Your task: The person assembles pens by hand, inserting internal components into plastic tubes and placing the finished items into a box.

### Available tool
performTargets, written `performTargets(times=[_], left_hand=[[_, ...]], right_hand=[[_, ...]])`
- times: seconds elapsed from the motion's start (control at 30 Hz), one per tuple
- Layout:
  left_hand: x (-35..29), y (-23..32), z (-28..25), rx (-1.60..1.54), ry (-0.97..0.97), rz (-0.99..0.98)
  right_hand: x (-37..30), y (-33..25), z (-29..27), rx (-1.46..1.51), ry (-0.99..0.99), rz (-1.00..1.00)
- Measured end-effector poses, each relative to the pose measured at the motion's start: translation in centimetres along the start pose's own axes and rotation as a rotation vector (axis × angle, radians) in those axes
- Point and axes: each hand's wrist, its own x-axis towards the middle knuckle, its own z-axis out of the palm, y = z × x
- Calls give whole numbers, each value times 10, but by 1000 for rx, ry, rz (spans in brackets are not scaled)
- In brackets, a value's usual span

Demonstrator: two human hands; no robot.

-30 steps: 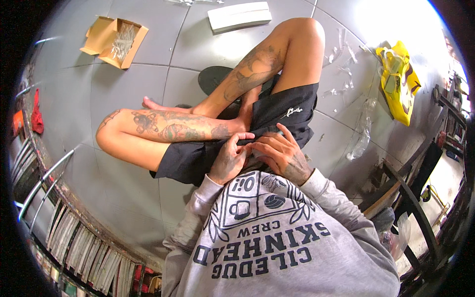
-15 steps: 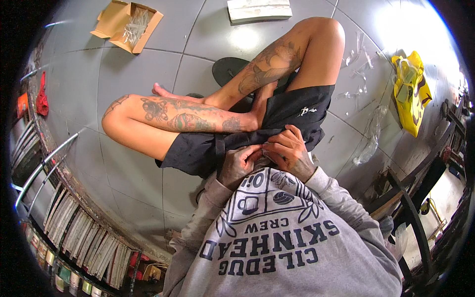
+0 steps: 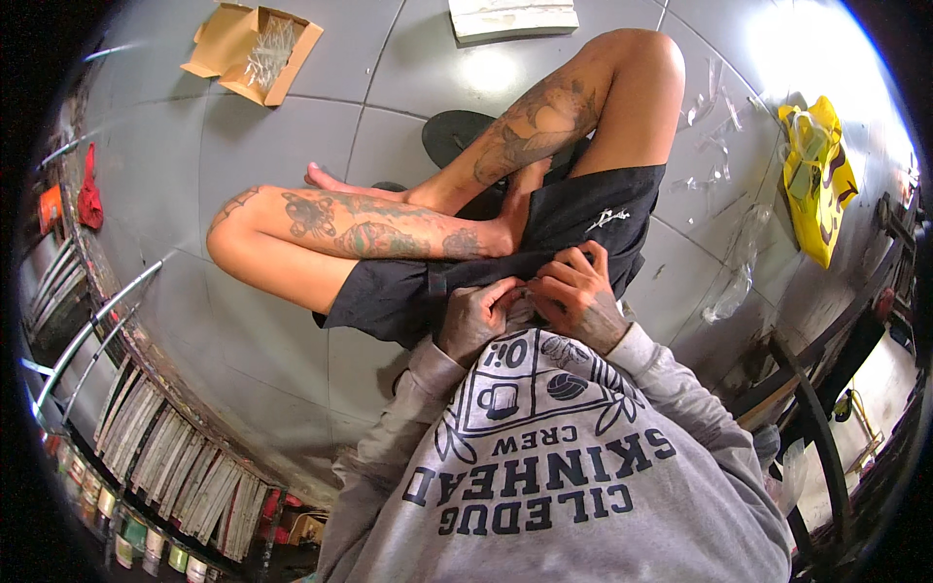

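I sit on a grey tiled floor with my tattooed legs folded, wearing black shorts (image 3: 593,219) and a grey printed sweatshirt (image 3: 554,466). My left hand (image 3: 474,319) and my right hand (image 3: 575,299) are pressed close together in my lap, right at the sweatshirt's hem. Their fingers are curled toward each other and touch. Whatever lies between them is hidden by the fingers and the cloth. A black sandal (image 3: 459,136) lies under my right shin.
An open cardboard box (image 3: 251,51) with clear plastic pieces lies far left. A flat white box (image 3: 513,17) is at the top, and a yellow bag (image 3: 818,180) with clear plastic scraps (image 3: 724,136) is at the right. Shelves of stacked goods (image 3: 165,457) run along the left; a dark metal frame (image 3: 821,428) stands right.
My hands have stayed together in my lap, with only small finger shifts. The whole view has slid slightly, so the boxes sit nearer the top edge.
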Motion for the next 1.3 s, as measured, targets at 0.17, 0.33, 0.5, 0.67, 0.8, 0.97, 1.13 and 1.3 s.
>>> performTargets(times=[0.17,0.33,0.5,0.67,0.8,0.97,1.13,1.3], left_hand=[[-3,1,-18,-15,53,-44],[-14,21,-98,99,152,-90],[-31,62,-145,-17,208,-187],[-24,101,-156,-7,223,-193],[-24,104,-137,-516,388,-137],[-15,123,-86,-704,429,-111],[-15,129,-92,-385,520,-121],[-15,134,-93,-274,579,-43]], right_hand=[[-14,3,-14,-3,23,57],[-9,-3,-26,5,17,86],[36,-37,-67,291,166,122],[58,-61,-72,506,191,-40],[60,-74,-66,704,270,63],[61,-87,-51,882,264,144],[73,-94,-56,840,316,65],[72,-93,-64,770,276,-28]])
